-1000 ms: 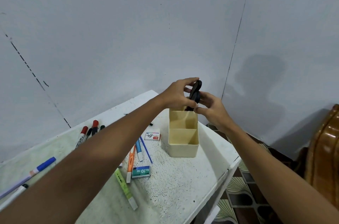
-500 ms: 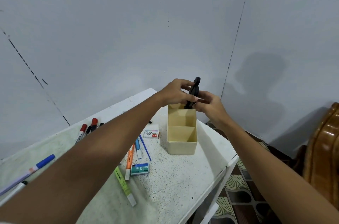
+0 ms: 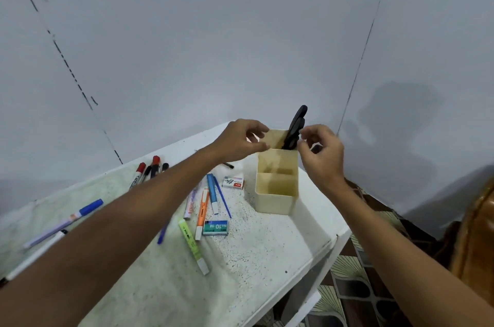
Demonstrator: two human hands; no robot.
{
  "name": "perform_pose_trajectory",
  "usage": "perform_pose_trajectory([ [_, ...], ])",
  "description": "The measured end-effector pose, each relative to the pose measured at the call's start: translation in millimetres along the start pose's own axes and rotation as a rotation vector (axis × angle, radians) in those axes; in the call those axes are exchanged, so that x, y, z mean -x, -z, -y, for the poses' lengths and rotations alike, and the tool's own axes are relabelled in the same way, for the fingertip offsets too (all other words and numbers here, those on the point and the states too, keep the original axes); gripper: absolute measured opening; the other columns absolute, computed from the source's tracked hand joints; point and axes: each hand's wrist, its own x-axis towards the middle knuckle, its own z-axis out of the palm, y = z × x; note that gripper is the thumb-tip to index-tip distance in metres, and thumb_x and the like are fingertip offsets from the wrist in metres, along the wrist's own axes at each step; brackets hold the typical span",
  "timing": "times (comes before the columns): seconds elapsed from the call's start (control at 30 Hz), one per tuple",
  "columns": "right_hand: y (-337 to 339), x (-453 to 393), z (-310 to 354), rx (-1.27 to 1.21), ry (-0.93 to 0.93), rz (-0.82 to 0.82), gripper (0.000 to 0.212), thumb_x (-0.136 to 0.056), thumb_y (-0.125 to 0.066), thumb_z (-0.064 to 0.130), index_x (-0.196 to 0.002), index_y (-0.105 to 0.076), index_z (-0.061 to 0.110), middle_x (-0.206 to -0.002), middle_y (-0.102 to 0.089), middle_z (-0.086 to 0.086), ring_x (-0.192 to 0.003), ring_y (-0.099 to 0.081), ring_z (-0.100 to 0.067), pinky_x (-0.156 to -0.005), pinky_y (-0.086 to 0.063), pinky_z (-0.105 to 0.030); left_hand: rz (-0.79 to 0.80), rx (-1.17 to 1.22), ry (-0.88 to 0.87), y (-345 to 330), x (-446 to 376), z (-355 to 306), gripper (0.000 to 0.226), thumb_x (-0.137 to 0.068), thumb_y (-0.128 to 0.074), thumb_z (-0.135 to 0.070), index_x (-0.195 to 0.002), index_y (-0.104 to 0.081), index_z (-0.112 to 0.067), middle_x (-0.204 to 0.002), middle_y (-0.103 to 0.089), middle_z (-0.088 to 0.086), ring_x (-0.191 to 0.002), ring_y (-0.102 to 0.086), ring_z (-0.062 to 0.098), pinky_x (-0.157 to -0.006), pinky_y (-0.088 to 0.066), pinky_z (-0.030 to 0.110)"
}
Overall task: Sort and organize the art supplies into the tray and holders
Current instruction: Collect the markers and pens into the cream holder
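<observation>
The black scissors (image 3: 295, 130) stand handle-up in the far compartment of the cream holder (image 3: 276, 199), leaning toward 1 o'clock, and both hands flank them: the left hand (image 3: 240, 142) at 9 o'clock of the rim, fingers loosely curled with thumb and forefinger close but holding nothing that shows, the right hand (image 3: 320, 150) at 3 o'clock, fingertips just beside the handles, and whether they touch is hard to tell. The tall, narrow holder sits near the table (image 3: 267, 259) edge, so a knock from either hand could tip it, or the leaning scissors could topple out. Pens and markers (image 3: 149, 168), an orange highlighter (image 3: 201, 213), a green highlighter (image 3: 193, 246) and two staple boxes (image 3: 215, 227) lie loose at 8 o'clock. No tray shows; the left forearm covers some pens, and the blades are hidden inside.
</observation>
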Motion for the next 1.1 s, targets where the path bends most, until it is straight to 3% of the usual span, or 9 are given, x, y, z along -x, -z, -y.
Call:
perform_pose_trajectory([
  [0.13,-34,20,26,-0.081,0.127,0.124,0.013,-0.078,-0.06,-0.001,-0.087,-0.066,0.007,-0.081,-0.064,-0.001,-0.067,-0.057,-0.009,-0.06,-0.042,-0.01,-0.04,-0.069,0.079,17,49,26,0.036,-0.08,-0.075,-0.023,-0.114,-0.066,-0.016,-0.105,-0.068,0.0,-0.091,-0.063,0.011,-0.072,-0.053,0.019],
  [0.27,-79,55,31,-0.025,0.128,0.469,0.018,-0.082,-0.065,0.0,-0.098,-0.07,0.005,-0.089,-0.068,-0.002,-0.07,-0.058,-0.002,-0.063,-0.044,-0.01,0.039,-0.262,0.181,19,109,60,0.046,-0.081,-0.073,-0.029,-0.125,-0.061,-0.02,-0.121,-0.061,-0.005,-0.112,-0.055,0.011,-0.092,-0.042,0.022],
  [0.37,-107,86,21,0.184,0.076,0.835,0.028,-0.081,-0.069,0.018,-0.108,-0.07,0.013,-0.098,-0.064,-0.001,-0.082,-0.056,-0.01,-0.07,-0.044,-0.024,0.138,-0.427,0.236,12,151,86,0.06,-0.083,-0.067,-0.045,-0.137,-0.05,-0.024,-0.146,-0.043,0.0,-0.137,-0.034,0.02,-0.108,-0.029,0.035],
  [0.47,-123,109,15,0.307,0.1,1.016,0.031,-0.077,-0.071,0.032,-0.107,-0.068,0.023,-0.103,-0.059,0.005,-0.093,-0.053,-0.011,-0.074,-0.048,-0.027,0.193,-0.558,0.226,7,185,110,0.085,-0.077,-0.04,-0.077,-0.146,-0.035,-0.028,-0.158,-0.019,0.0,-0.147,-0.008,0.017,-0.116,-0.006,0.036],
  [0.57,-130,116,14,0.332,0.133,1.04,0.029,-0.079,-0.069,0.032,-0.107,-0.066,0.023,-0.099,-0.057,0.007,-0.094,-0.051,-0.01,-0.075,-0.048,-0.026,0.135,-0.548,0.153,6,203,125,0.093,-0.075,-0.023,-0.084,-0.146,-0.035,-0.026,-0.157,-0.021,0.004,-0.147,-0.012,0.022,-0.114,0.0,0.036],
  [0.7,-138,110,16,0.322,0.139,1.048,0.027,-0.082,-0.069,0.027,-0.109,-0.068,0.021,-0.096,-0.053,0.011,-0.09,-0.049,-0.007,-0.074,-0.046,-0.021,0.097,-0.558,0.127,14,209,130,0.077,-0.083,-0.048,-0.069,-0.145,-0.038,-0.025,-0.154,-0.032,0.005,-0.143,-0.026,0.021,-0.113,-0.016,0.034],
  [0.87,-150,99,14,0.262,0.103,1.025,0.022,-0.083,-0.069,0.027,-0.104,-0.071,0.019,-0.092,-0.057,0.011,-0.081,-0.051,-0.007,-0.066,-0.04,-0.021,0.063,-0.517,0.032,31,212,134,0.059,-0.083,-0.053,-0.058,-0.124,-0.062,-0.016,-0.126,-0.06,0.007,-0.118,-0.052,0.018,-0.095,-0.048,0.036],
  [0.97,-162,91,12,0.233,0.056,0.96,0.018,-0.087,-0.066,0.019,-0.103,-0.072,0.015,-0.093,-0.061,0.008,-0.077,-0.053,-0.006,-0.064,-0.04,-0.02,-0.102,-0.554,-0.039,41,210,146,0.042,-0.085,-0.057,-0.044,-0.109,-0.07,-0.012,-0.105,-0.066,0.003,-0.1,-0.058,0.017,-0.08,-0.053,0.034],
  [1.1,-183,74,11,0.258,-0.034,0.863,0.018,-0.09,-0.061,0.012,-0.105,-0.071,0.012,-0.098,-0.069,-0.001,-0.077,-0.057,-0.01,-0.069,-0.046,-0.024,-0.173,-0.613,0.024,48,204,160,0.046,-0.081,-0.055,-0.043,-0.108,-0.071,-0.008,-0.116,-0.066,0.012,-0.109,-0.061,0.028,-0.086,-0.053,0.04],
])
